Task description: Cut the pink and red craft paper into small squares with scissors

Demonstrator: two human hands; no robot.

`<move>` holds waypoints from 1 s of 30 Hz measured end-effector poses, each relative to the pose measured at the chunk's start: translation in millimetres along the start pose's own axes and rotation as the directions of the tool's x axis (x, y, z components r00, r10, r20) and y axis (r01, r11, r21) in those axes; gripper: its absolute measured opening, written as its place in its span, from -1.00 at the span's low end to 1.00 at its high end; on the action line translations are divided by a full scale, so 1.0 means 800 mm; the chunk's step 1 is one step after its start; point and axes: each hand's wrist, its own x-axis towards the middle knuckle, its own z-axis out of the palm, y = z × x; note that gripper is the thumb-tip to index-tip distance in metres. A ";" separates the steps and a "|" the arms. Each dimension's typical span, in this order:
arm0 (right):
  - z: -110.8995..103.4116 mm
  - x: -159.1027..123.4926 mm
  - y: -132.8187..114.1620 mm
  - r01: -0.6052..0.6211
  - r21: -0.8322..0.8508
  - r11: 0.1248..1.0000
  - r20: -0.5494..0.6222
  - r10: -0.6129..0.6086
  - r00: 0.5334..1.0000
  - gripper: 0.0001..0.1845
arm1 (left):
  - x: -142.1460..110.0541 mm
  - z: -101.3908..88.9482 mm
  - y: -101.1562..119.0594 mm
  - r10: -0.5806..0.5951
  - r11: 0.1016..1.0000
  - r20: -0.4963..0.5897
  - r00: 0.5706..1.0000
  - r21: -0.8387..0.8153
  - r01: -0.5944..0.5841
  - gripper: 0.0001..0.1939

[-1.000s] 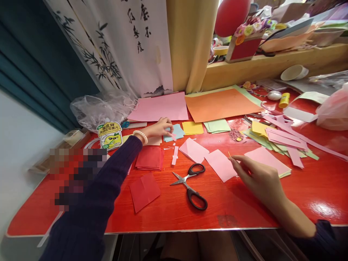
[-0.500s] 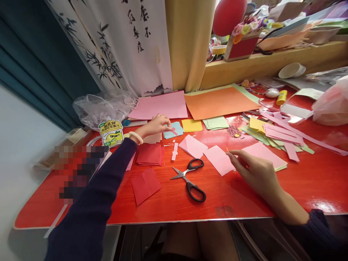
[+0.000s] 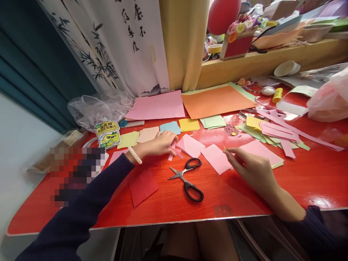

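Left hand [image 3: 164,143], shifted nearer, pinches pink paper [image 3: 178,153], right hand [image 3: 252,168] a yellow sliver [image 3: 224,148], over red table [image 3: 165,208] by curtains [image 3: 181,40].

Scissors [image 3: 180,174] lying on table [image 3: 174,210] between left hand [image 3: 163,142] and right hand [image 3: 251,167]

Paper stacks [image 3: 189,124] are forming a row behind the scissors; paper sheets [image 3: 217,102] are lying behind that row, before the curtain [image 3: 187,54]. A pouch [image 3: 108,139] is standing at the row's left end.

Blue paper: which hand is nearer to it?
Left. The left hand is just in front of the blue paper; the right hand is well to its right.
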 end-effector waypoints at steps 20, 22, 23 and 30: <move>-0.009 0.000 -0.005 0.007 0.123 0.992 0.123 -0.022 0.992 -0.83 | 0.052 0.004 0.026 0.034 0.991 -0.037 0.999 -0.128 -0.038 -0.86; -0.017 -0.007 -0.015 0.052 0.177 0.983 0.102 -0.071 0.992 -0.79 | 0.055 0.004 0.032 0.021 0.993 -0.023 1.000 -0.119 -0.023 -0.76; -0.021 -0.012 -0.020 0.086 0.176 0.981 0.116 -0.107 0.987 -0.74 | 0.055 0.003 0.033 0.017 0.993 -0.012 1.000 -0.114 -0.018 -0.71; -0.045 -0.076 -0.043 0.272 0.029 0.962 0.419 -0.258 0.871 -0.39 | 0.053 -0.004 0.034 0.029 0.998 0.042 0.999 -0.054 -0.027 -0.89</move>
